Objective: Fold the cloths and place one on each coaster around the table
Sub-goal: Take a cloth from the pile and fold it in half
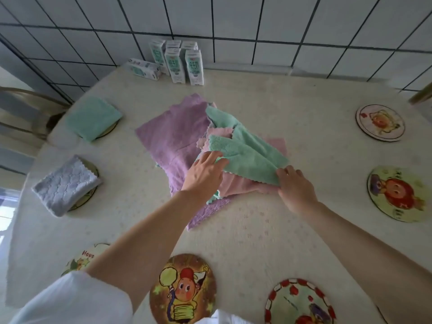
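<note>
A heap of loose cloths lies mid-table: a purple cloth point(171, 139), a pink cloth point(238, 184) and a green cloth point(247, 155) on top. My left hand point(204, 171) pinches the green cloth's near left corner. My right hand point(294, 185) pinches its near right corner. At the left, a folded green cloth point(93, 116) and a folded grey cloth point(65, 184) each cover a coaster. Bare picture coasters lie at far right point(379, 122), right point(397, 194), near right point(300, 302), near middle point(183, 288) and near left point(81, 257).
Several milk cartons point(177, 60) stand at the table's far edge against the tiled wall, one lying on its side. A chair point(28, 111) stands at the far left corner. The table point(257, 230) has a pale patterned covering.
</note>
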A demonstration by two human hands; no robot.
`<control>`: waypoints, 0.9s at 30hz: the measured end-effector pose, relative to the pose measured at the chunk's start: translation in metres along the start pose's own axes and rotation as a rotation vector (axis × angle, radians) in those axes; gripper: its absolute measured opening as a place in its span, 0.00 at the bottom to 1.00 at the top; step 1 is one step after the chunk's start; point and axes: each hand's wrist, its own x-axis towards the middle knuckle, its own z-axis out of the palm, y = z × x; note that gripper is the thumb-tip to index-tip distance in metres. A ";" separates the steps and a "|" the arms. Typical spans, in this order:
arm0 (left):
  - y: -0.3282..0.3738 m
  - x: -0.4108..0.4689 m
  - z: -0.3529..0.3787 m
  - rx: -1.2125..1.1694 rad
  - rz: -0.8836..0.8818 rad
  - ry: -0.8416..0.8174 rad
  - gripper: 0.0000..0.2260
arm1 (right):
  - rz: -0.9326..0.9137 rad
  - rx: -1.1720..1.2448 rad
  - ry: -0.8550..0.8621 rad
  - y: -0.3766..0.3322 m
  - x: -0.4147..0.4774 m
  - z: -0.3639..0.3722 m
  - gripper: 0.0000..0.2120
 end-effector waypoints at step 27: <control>-0.022 -0.005 -0.082 -0.438 -0.279 0.131 0.06 | -0.015 0.843 0.352 -0.022 -0.020 -0.079 0.04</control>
